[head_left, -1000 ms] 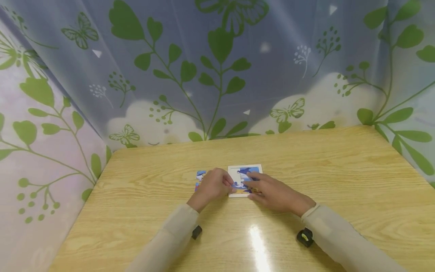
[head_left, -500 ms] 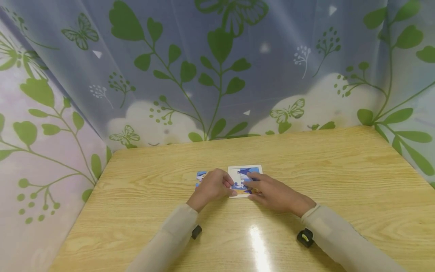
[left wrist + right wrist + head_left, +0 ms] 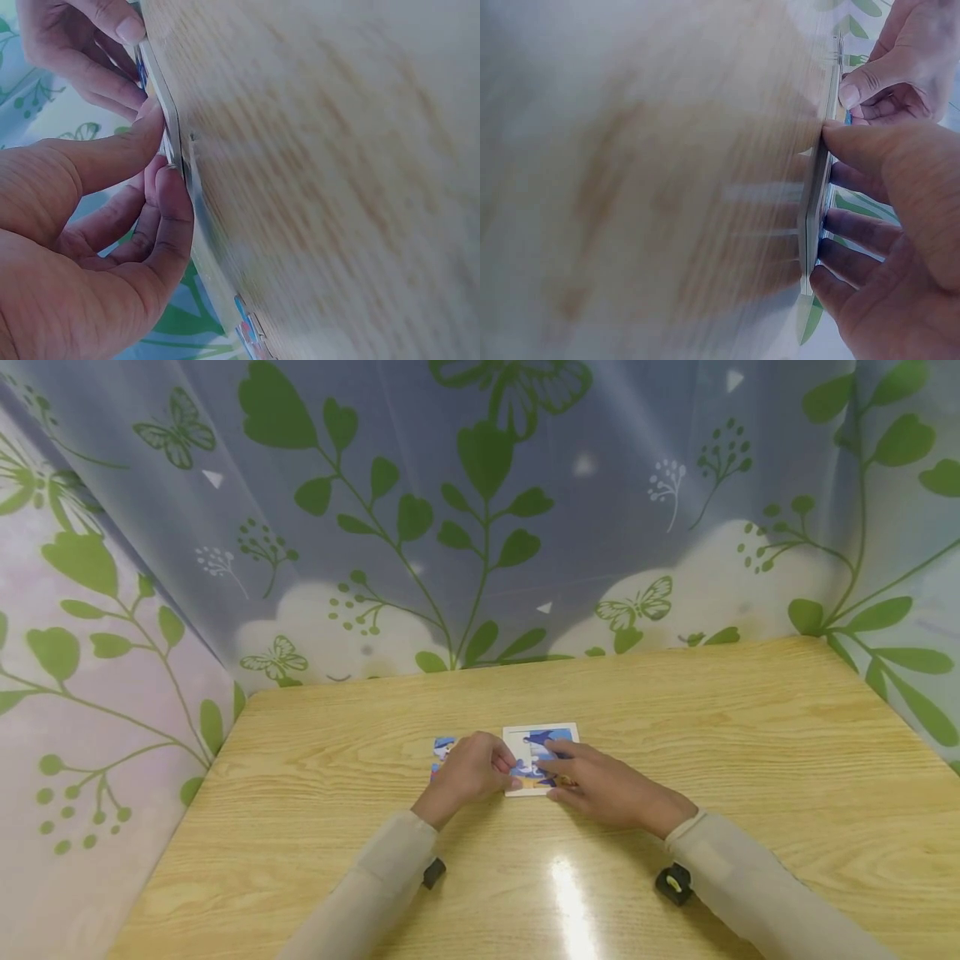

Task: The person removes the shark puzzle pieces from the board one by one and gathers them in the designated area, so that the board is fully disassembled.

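Observation:
A small jigsaw puzzle in a white-rimmed tray lies flat on the table in the head view. A dark blue sea animal shows on its upper right part, and bare white tray at its upper left. At the lower left corner my left hand pinches a blue and yellow puzzle piece between thumb and bent fingers; its far side is hidden. My right hand rests on the tray's right side, fingers extended over the picture, thumb against the near edge.
More colourful puzzle pieces lie left of the tray, partly covered by the left hand. The wood-grain table reaches back to a leaf-patterned curtain. A black device sits under the right wrist.
Both hands stay almost in place at the tray. The left thumb shifts very slightly on the lower left corner; the puzzle looks the same.

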Demonstrator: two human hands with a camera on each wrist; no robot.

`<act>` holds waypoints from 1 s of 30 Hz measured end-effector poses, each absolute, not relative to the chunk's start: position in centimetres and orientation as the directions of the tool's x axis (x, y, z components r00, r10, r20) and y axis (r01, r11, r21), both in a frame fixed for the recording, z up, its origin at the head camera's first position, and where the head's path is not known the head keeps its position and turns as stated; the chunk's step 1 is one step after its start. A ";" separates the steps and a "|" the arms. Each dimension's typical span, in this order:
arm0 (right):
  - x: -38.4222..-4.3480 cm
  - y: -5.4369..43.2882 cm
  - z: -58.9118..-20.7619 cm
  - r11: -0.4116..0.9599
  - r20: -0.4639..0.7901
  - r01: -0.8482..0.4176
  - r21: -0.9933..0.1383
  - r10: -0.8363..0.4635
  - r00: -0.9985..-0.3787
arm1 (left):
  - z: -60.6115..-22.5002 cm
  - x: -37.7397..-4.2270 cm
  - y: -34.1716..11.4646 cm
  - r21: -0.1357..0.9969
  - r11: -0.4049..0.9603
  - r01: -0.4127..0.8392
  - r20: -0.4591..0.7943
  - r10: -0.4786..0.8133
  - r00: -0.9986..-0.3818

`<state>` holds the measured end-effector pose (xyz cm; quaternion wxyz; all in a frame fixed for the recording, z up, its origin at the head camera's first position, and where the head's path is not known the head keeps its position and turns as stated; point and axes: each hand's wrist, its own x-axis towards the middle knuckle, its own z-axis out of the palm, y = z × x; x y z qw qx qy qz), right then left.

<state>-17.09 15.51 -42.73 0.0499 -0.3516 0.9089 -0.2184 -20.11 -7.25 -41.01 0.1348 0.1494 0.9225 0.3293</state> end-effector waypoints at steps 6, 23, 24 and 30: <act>-17.2 15.6 -42.9 0.653 0.073 -0.622 -0.432 -0.662 -0.746 | -41.1 -20.1 -7.4 0.664 0.718 0.209 -0.107 0.368 -0.924; -17.1 15.5 -42.7 0.654 0.072 -0.620 -0.434 -0.661 -0.747 | -40.8 -19.6 -9.9 0.727 0.649 0.225 -0.033 0.360 -0.932; -17.1 15.6 -42.7 0.653 0.072 -0.621 -0.434 -0.662 -0.746 | -40.8 -19.6 -10.1 0.725 0.654 0.216 -0.038 0.351 -0.936; -17.1 15.6 -42.8 0.647 0.080 -0.630 -0.430 -0.668 -0.740 | -40.7 -19.3 -11.9 0.721 0.669 0.182 -0.052 0.314 -0.948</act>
